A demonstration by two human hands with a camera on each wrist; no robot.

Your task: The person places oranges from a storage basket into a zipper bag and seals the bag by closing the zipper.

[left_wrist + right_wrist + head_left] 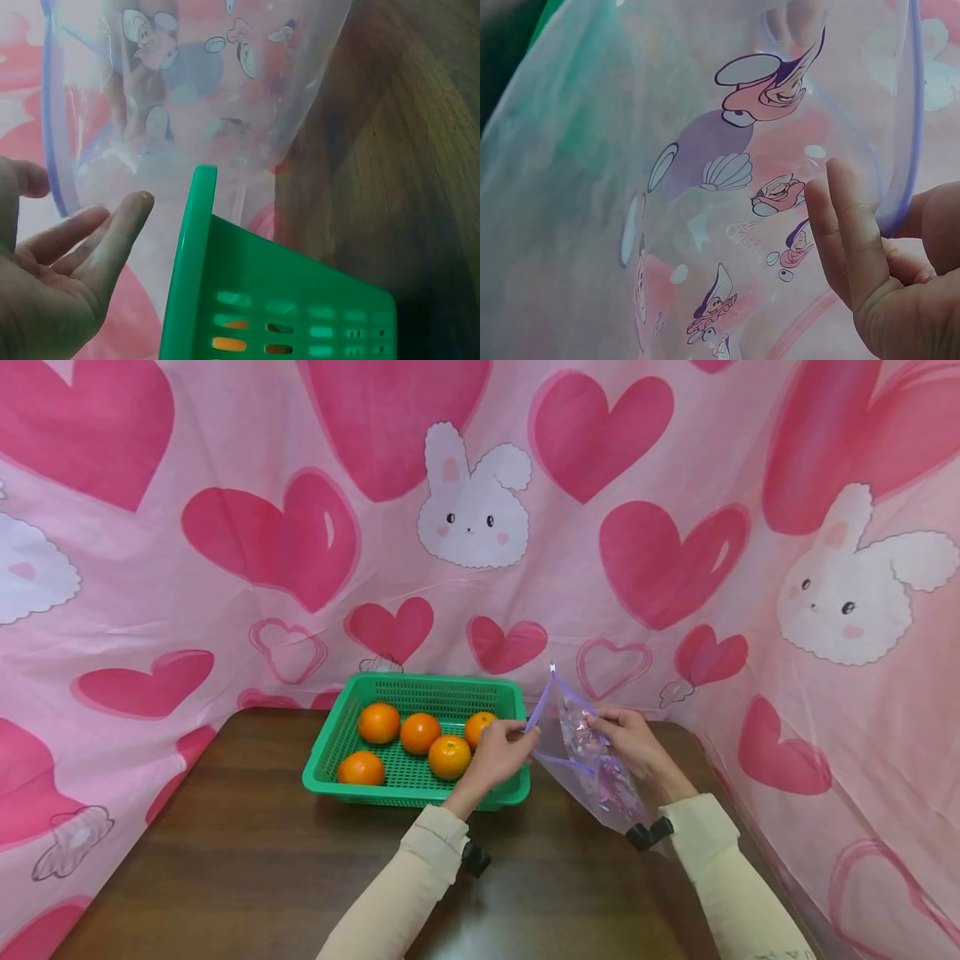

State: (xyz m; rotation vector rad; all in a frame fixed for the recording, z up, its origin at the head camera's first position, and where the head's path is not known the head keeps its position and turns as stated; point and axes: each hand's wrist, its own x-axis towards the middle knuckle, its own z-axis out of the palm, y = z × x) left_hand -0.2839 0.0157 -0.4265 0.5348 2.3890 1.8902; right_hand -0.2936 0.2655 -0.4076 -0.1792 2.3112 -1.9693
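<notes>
A clear zip bag [615, 806] with a purple zip edge and cartoon prints is held up with its mouth spread apart. My left hand [497, 756] pinches one side of the purple edge between thumb and fingers, above the right rim of a green basket [318, 764]. On the opposite side, my right hand [637, 747] grips the bag's edge, its thumb and fingers meeting at the purple strip [900, 202] in the right wrist view. Inside the basket lie several oranges [378, 723]. No fruit shows in the bag.
The basket stands on a dark wooden table [262, 860], toward its back edge. A pink cloth [360, 552] with hearts and rabbits hangs behind and at both sides. A white slider [552, 668] sits at the bag's top corner.
</notes>
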